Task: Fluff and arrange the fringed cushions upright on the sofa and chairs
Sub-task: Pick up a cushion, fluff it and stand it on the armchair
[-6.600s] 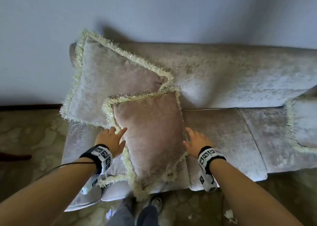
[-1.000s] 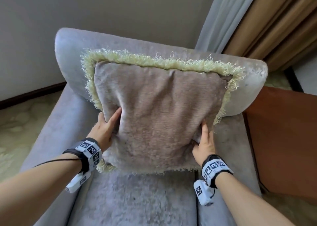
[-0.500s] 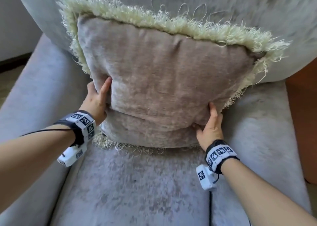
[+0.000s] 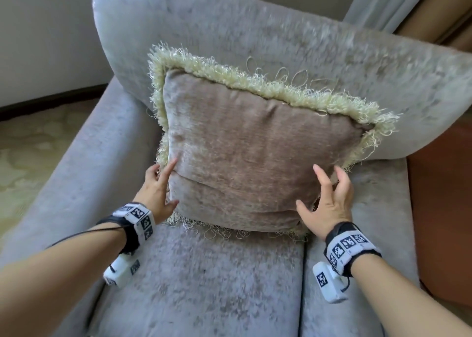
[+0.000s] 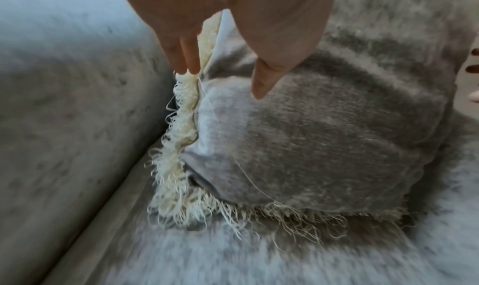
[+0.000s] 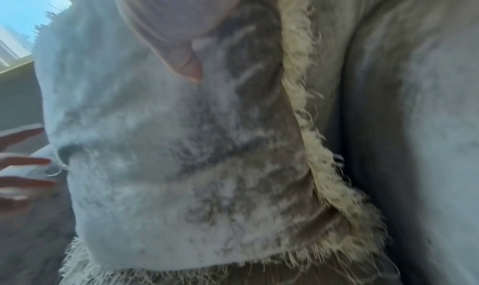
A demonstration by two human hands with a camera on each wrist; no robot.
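A taupe cushion (image 4: 250, 157) with a pale yellow fringe stands upright on the grey armchair seat (image 4: 204, 285) and leans on the backrest (image 4: 255, 30). My left hand (image 4: 159, 186) is at the cushion's lower left edge with straight fingers. In the left wrist view, the hand (image 5: 233, 23) lies along the cushion (image 5: 324, 135) fringe, thumb over its face. My right hand (image 4: 329, 198) is spread open at the lower right corner. In the right wrist view, that hand (image 6: 181, 12) hovers at the cushion (image 6: 168, 146) face; contact is unclear. Neither hand holds anything.
The chair's left armrest (image 4: 76, 170) slopes beside my left arm. A reddish-brown wooden surface (image 4: 439, 209) stands close on the right of the chair. Curtains (image 4: 383, 4) hang at the top right. Patterned carpet (image 4: 25, 157) and a pale wall lie to the left.
Earlier I was at the sofa with two cushions. Over the last second both hands let go of the armchair cushion's lower sides and spread open; the cushion stays leaning on the backrest.
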